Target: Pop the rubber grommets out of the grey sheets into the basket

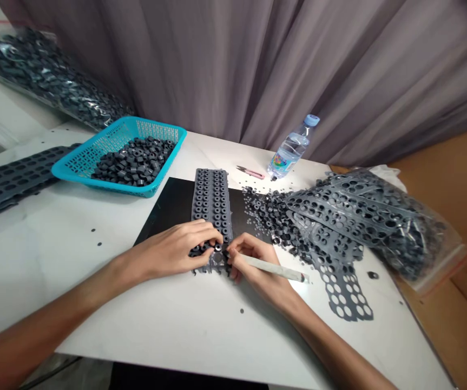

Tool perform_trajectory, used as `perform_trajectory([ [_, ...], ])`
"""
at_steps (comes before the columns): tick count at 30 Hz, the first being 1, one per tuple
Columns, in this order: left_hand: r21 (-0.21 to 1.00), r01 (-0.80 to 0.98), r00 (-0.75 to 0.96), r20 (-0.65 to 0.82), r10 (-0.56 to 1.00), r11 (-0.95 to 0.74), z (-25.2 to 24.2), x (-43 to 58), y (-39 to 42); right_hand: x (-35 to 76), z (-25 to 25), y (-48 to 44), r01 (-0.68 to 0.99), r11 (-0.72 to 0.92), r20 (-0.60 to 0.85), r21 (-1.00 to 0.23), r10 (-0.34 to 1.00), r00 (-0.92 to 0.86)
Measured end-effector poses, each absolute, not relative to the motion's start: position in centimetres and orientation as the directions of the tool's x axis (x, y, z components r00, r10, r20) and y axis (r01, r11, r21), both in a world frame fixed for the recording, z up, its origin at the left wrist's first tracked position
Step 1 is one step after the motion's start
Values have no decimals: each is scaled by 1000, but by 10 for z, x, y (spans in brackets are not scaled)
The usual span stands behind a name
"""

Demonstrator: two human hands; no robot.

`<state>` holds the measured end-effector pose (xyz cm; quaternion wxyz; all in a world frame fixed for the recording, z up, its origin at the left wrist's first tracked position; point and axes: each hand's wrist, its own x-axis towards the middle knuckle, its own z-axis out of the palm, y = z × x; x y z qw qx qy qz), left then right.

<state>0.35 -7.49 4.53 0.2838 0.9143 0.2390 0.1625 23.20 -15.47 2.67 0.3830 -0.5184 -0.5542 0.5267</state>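
A dark grey moulded rubber sheet (212,197) with rows of round rings lies lengthwise in front of me on a black mat (168,203). At its near end my left hand (176,246) is closed, thumb and forefinger around a small rubber ring (217,248). My right hand (257,260) is closed on a slim white pen-like tool (276,267) beside the sheet's right edge. The tool's tip is hidden by the fingers, so its kind does not show.
A blue basket (66,169) of loose rings stands back left, near a filled plastic bag (50,76) and more sheets (14,176). Scrap sheets (344,292), another bag (415,244), a water bottle (292,146) and pink-handled snips (253,173) are on the right.
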Motion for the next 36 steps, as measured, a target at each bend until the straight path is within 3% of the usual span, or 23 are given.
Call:
perform_trajectory([
  [12, 577, 323, 823, 220, 523, -750, 41, 7, -76, 230, 26, -155, 178, -74, -103, -981, 982, -161],
  [23, 365, 336, 867, 240, 437, -868, 31, 7, -78, 230, 26, -157, 272, -49, -97, -961, 981, -165],
  [25, 395, 348, 847, 256, 466, -850, 28, 7, -80, 229, 27, -158, 292, -44, -94, -955, 982, -161],
  [30, 668, 357, 740, 224, 634, -653, 26, 11, -84, 229, 26, -159, 302, -50, -101, -952, 983, -154],
  [36, 746, 373, 775, 76, 627, -552, 34, 5, -77, 231, 20, -156, 38, -102, -106, -994, 988, -117],
])
